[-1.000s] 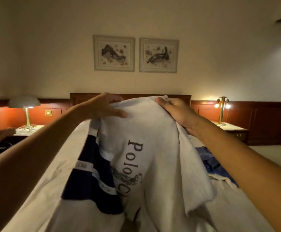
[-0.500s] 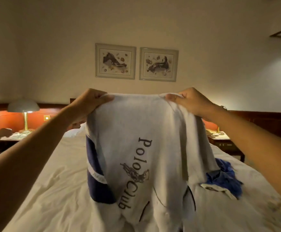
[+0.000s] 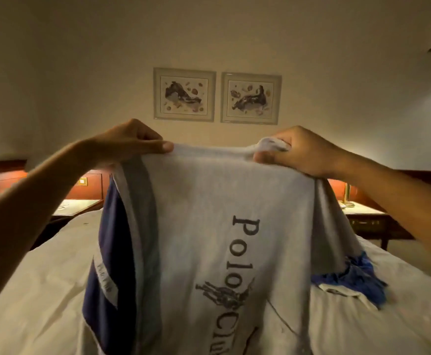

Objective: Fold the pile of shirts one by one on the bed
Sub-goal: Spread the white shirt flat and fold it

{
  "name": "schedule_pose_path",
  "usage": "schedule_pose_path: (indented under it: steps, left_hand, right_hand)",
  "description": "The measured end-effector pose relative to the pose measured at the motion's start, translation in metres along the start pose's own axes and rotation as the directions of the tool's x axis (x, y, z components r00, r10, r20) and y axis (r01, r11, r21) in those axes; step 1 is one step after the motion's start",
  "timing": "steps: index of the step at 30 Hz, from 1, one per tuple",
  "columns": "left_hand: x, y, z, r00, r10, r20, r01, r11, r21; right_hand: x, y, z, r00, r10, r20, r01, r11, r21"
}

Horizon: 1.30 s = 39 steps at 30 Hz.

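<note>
Grey shirt (image 3: 204,213), navy panel, sideways "Polo" print, hangs over bed (image 3: 42,290); left hand (image 3: 129,146), right hand (image 3: 301,152) grip top edge.

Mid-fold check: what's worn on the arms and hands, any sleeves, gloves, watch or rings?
Nothing worn shows. The left hand and right hand are bare: no gloves, no rings on the fingers in view. The left forearm and right forearm are bare to the frame's edge, with no sleeve, cuff, watch or band. Dim light could hide something fine.
</note>
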<state>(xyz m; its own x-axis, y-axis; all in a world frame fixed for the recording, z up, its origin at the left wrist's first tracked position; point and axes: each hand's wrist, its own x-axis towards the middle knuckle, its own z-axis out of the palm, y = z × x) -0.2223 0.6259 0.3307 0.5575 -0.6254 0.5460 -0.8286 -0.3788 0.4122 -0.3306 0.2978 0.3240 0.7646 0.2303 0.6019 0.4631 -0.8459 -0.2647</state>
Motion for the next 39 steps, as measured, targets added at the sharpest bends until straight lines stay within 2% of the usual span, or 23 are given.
schedule_pose_path:
  steps: [3,8,10,12,14,17,20,23,26,28,31,34,36,38,39]
  left_hand:
    - [-0.002,0.001,-0.012,1.0,-0.004,0.02,0.005,1.0,-0.031]
    - [-0.002,-0.04,0.004,0.991,-0.128,0.03,0.128,0.992,0.003]
    - [-0.002,-0.065,0.019,0.985,-0.166,0.055,0.166,0.986,0.012]
    - [0.001,-0.089,0.04,0.974,-0.207,0.095,0.208,0.978,0.004]
    - [0.009,-0.117,0.063,0.956,-0.253,0.149,0.25,0.967,0.044]
    - [0.034,-0.166,0.093,0.945,-0.275,0.178,0.247,0.955,0.165]
    - [0.086,-0.217,0.094,0.967,-0.247,0.067,0.218,0.932,0.289]
    - [0.159,-0.227,0.055,0.984,-0.129,-0.127,0.172,0.886,0.431]
    - [0.23,-0.205,-0.009,0.934,-0.062,-0.351,0.242,0.833,0.497]
    - [0.26,-0.189,-0.042,0.916,-0.03,-0.401,0.26,0.804,0.534]
    - [0.268,-0.175,-0.06,0.931,0.007,-0.364,0.22,0.786,0.577]
    - [0.232,-0.168,-0.049,0.962,-0.002,-0.273,0.176,0.768,0.616]
    - [0.196,-0.17,-0.025,0.985,-0.046,-0.166,0.14,0.772,0.619]
    - [0.15,-0.177,0.008,0.984,-0.155,-0.085,0.177,0.851,0.495]
    - [0.124,-0.178,0.027,0.974,-0.224,-0.019,0.208,0.866,0.455]
  right_hand:
    - [0.0,-0.001,-0.022,0.996,0.052,0.066,-0.043,0.989,-0.144]
    - [-0.009,0.027,-0.02,0.955,0.189,0.228,-0.169,0.98,-0.107]
    - [-0.014,0.052,-0.003,0.898,0.239,0.37,-0.225,0.971,-0.082]
    - [-0.015,0.082,0.021,0.816,0.296,0.496,-0.263,0.955,-0.137]
    - [-0.008,0.117,0.05,0.771,0.339,0.539,-0.25,0.94,-0.233]
    - [0.021,0.174,0.093,0.808,0.382,0.448,-0.224,0.904,-0.365]
    - [0.071,0.212,0.109,0.886,0.39,0.25,-0.225,0.834,-0.503]
    - [0.147,0.22,0.077,0.932,0.36,-0.028,-0.296,0.718,-0.63]
    - [0.227,0.211,0.019,0.947,0.255,-0.195,-0.319,0.68,-0.66]
    - [0.262,0.205,-0.014,0.939,0.225,-0.261,-0.343,0.673,-0.655]
    - [0.272,0.198,-0.033,0.938,0.204,-0.28,-0.342,0.663,-0.666]
    - [0.239,0.19,-0.019,0.959,0.184,-0.214,-0.282,0.657,-0.699]
    - [0.197,0.188,0.002,0.97,0.214,-0.12,-0.237,0.69,-0.684]
    - [0.144,0.188,0.032,0.948,0.304,0.095,-0.183,0.765,-0.617]
    - [0.116,0.185,0.051,0.903,0.36,0.235,-0.172,0.804,-0.57]
